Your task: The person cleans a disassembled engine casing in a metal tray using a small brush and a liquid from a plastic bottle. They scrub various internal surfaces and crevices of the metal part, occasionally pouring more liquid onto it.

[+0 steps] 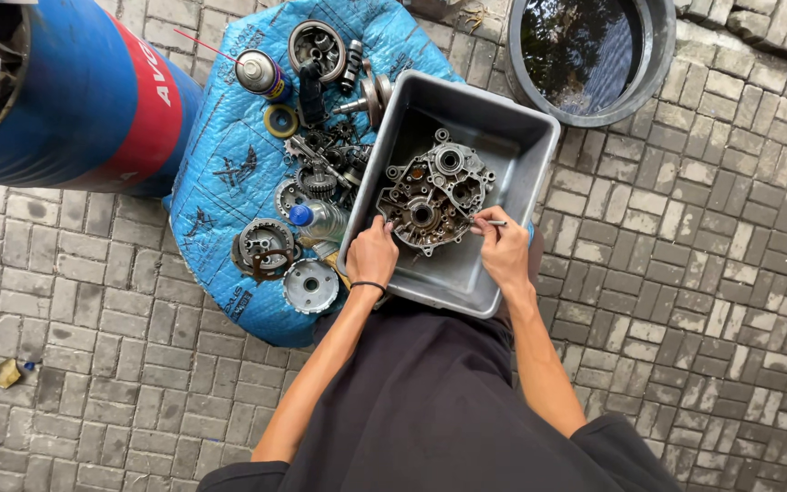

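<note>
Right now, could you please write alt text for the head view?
A person's left hand steadies a grimy engine case inside a grey plastic tub, while the right hand holds a thin metal tool against it. Gears and a spray can lie on a blue sack beside it.

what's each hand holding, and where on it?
Left hand grips the engine case at its lower left edge, inside the grey tub. Right hand pinches a thin metal tool near its middle; the kind of tool cannot be told.

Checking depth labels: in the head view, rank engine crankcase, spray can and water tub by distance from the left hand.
From the left hand:
1. Engine crankcase, touching, in the grey tray.
2. Spray can, upper left on the blue sack.
3. Water tub, top right.
</note>
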